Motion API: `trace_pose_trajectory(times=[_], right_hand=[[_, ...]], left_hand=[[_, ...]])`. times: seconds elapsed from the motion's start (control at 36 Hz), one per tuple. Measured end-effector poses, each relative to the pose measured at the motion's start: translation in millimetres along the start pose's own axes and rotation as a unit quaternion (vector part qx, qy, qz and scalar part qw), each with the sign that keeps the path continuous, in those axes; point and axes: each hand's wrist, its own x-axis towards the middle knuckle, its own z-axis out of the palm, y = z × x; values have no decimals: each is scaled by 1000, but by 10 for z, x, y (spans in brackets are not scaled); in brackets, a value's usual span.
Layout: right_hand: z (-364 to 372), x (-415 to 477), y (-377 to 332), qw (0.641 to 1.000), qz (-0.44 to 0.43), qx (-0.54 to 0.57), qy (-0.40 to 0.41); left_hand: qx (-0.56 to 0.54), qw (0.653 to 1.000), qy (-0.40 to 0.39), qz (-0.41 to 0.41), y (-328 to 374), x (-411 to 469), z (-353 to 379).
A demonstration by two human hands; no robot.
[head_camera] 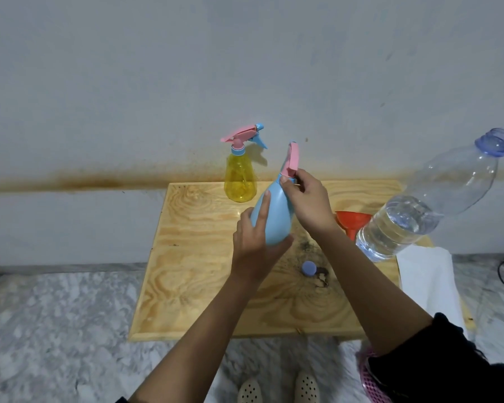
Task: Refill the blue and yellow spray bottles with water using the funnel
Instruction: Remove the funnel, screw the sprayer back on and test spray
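Note:
I hold the blue spray bottle [275, 210] tilted above the wooden table [192, 274]. My left hand [255, 242] grips its body from below. My right hand [309, 202] is closed around its neck, just under the pink spray head [292, 159]. The yellow spray bottle [240, 178] stands upright at the table's back edge, its pink and blue spray head on. An orange funnel [352, 222] lies on the table to the right, partly hidden behind the large clear water bottle [419, 210]. That bottle is uncapped and partly filled with water.
A small blue cap [309, 268] lies on the table near a dark stain. A white cloth [425, 274] hangs over the table's right edge. A grey wall rises right behind the table. Marble-patterned floor surrounds it, and my shoes show at the bottom.

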Motion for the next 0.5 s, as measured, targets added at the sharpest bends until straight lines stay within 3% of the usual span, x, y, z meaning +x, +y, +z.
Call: trace_pose_trajectory(times=[0.08,0.17,0.22,0.33,0.5], right_hand=[[-42,-22,5,1000,5,17,-10],[-123,-54,7,998,17,43,-37],[-174,-88,-11,995,33,74,-63],[-214,-125,-40,988,44,130,-75],[-132,-133,-6,995,38,88,-17]], left_hand=[[-80,994,-71,13,-73,22,-96],[-164,970,-179,-17,-100,48,-245],[-205,955,-212,-43,-106,64,-307],[-253,941,-212,-75,-71,77,-338],[-245,943,-206,-88,57,-31,-288]])
